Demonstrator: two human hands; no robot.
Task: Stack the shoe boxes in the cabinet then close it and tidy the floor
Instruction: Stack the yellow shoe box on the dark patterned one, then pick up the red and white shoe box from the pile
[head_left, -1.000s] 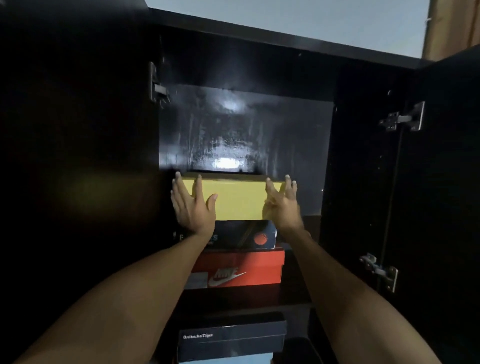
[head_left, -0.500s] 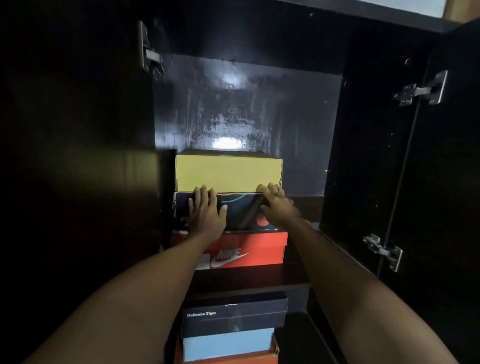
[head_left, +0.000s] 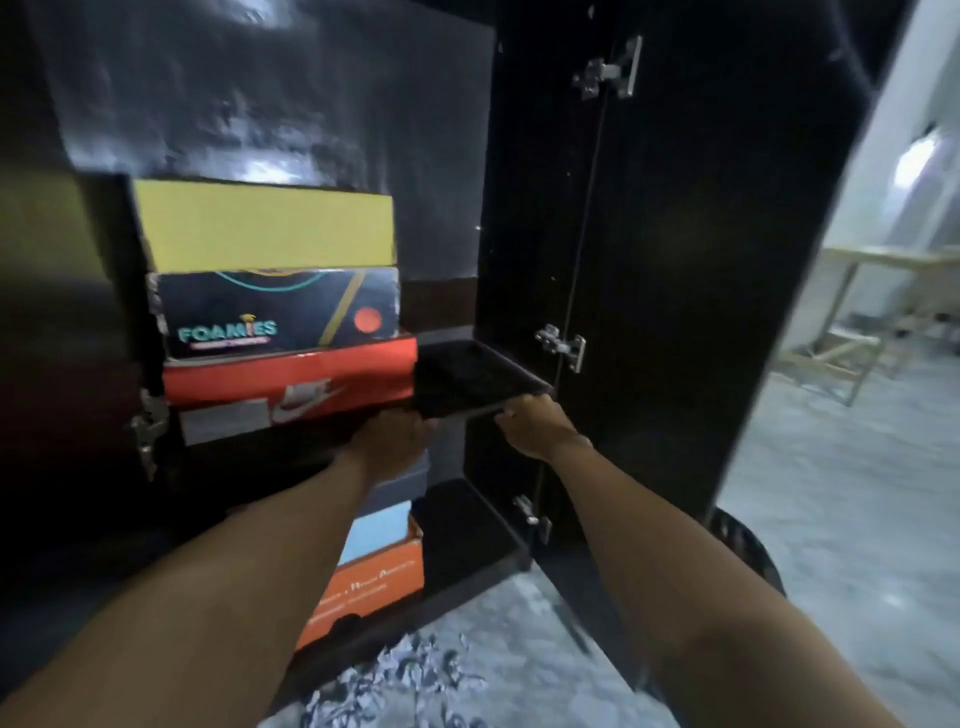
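Three shoe boxes are stacked on the middle shelf (head_left: 483, 371) of the black cabinet: a yellow box (head_left: 265, 228) on top, a dark Foamies box (head_left: 275, 312) under it, and a red Nike box (head_left: 291, 379) at the bottom. Below the shelf stands a second stack: a dark box (head_left: 402, 486), a light blue box (head_left: 374, 535) and an orange box (head_left: 369, 587), partly hidden by my left arm. My left hand (head_left: 389, 439) reaches the shelf's front edge; its fingers are blurred. My right hand (head_left: 535, 426) curls its fingers over that same edge, right of the boxes.
Both cabinet doors are swung wide, the right door (head_left: 675, 260) close to my right arm, the left door (head_left: 52, 312) dark at the left. Grey mottled floor (head_left: 519, 675) lies below. A pale wooden table frame (head_left: 852, 322) stands at the far right, and a dark round object (head_left: 748, 551) sits behind the door.
My hands left the yellow box, slid down past the Foamies box and now sit at the shelf's front edge. My view has swung down and to the right.
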